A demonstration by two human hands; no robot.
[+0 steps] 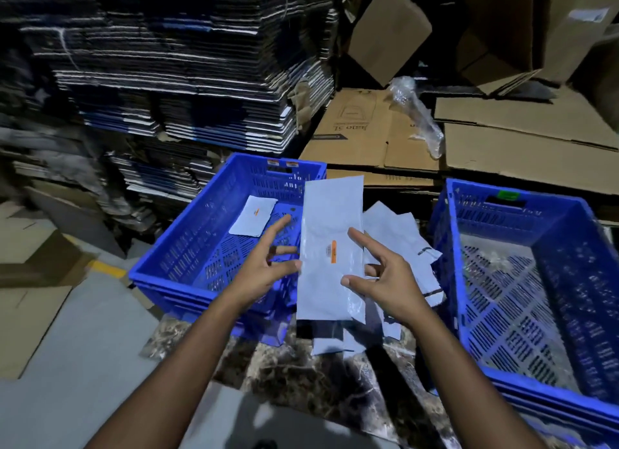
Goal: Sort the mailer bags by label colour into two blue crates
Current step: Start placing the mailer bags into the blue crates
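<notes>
A long grey mailer bag (330,221) with an orange label stands upright between my hands. My right hand (385,274) pinches its right edge, thumb on the front. My left hand (264,264) has spread, straight fingers, and its thumb tip touches the bag's left edge. Behind my left hand sits the left blue crate (197,237), which has orange stickers on its far wall and holds a small orange-labelled mailer (253,216). The right blue crate (450,264) carries a green sticker; I see no bag in it. More grey mailers (405,244) lie piled on the floor between the crates.
Tall stacks of flattened dark cartons (187,80) rise behind the left crate. Flat brown cardboard (368,130) and open boxes lie at the back right, with crumpled clear plastic (415,113) on top. Cardboard sheets (30,298) cover the floor on the left.
</notes>
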